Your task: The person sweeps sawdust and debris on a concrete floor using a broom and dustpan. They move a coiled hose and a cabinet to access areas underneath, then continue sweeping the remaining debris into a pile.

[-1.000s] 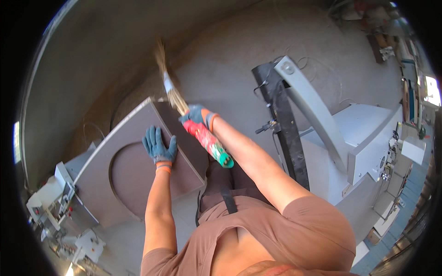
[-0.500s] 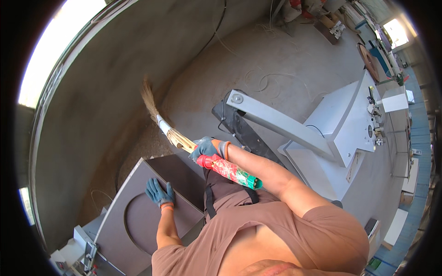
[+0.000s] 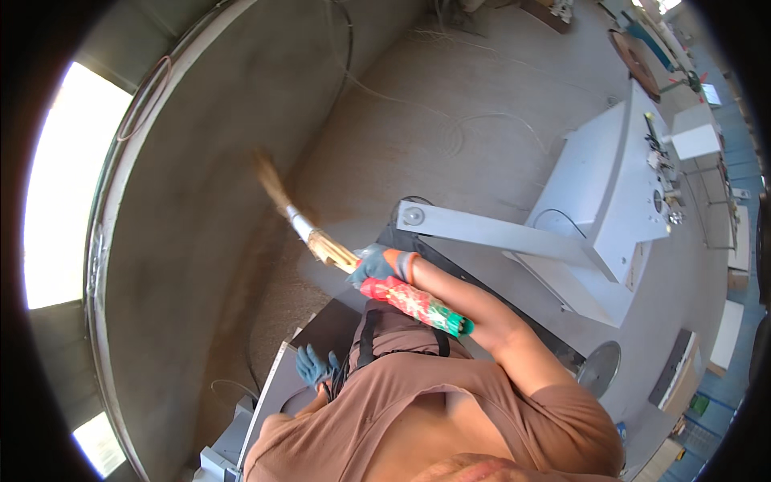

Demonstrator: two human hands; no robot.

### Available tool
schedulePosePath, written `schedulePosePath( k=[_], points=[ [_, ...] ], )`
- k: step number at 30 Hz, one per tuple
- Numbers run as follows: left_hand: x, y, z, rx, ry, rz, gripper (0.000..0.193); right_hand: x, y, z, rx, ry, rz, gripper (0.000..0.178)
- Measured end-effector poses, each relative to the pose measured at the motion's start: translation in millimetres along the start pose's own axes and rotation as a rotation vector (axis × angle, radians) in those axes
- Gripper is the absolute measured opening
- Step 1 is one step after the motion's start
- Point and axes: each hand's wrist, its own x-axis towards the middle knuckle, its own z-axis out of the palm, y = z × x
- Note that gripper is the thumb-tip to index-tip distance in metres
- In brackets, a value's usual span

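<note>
A straw broom [image 3: 325, 247] is in my right hand [image 3: 376, 265], which wears a blue-grey glove with an orange cuff. My fingers are wrapped round its handle. The handle's red and green wrapped end lies along my forearm, and the pale bristles point to the far left, toward the wall. My left hand [image 3: 317, 365], gloved too, is low at my left side with its fingers spread. It is beside the dark brown box-like cabinet [image 3: 331, 325]; whether it touches the cabinet I cannot tell.
A grey wall [image 3: 185, 193] with a bright window curves along the left. To the right stands a white machine [image 3: 594, 177] with a long beam [image 3: 498, 237] reaching toward me. Thin cables [image 3: 401, 103] trail over the dusty floor. A round disc [image 3: 599, 368] is behind my right elbow.
My left hand has come off the cabinet's top and back toward my body. The broom, still in my right hand, has shifted slightly right in view. The camera view has turned.
</note>
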Motion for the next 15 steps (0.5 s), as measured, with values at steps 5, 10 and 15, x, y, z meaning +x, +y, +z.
schedulePosePath(
  k=[5,10,15],
  points=[
    [114.8,-18.5,-19.5,0.005,-0.100,0.115,0.074,-35.4,-21.1,-18.5,0.351,0.164,0.038,0.016],
    [225.4,1.1,-31.4,-0.025,0.007,0.204,0.075,-53.6,-13.7,-32.5,0.437,0.275,0.058,0.021],
    [380.4,24.2,-38.9,-0.035,0.188,0.224,0.080,-45.2,-20.6,-48.2,0.582,0.379,0.011,0.025]
  ],
)
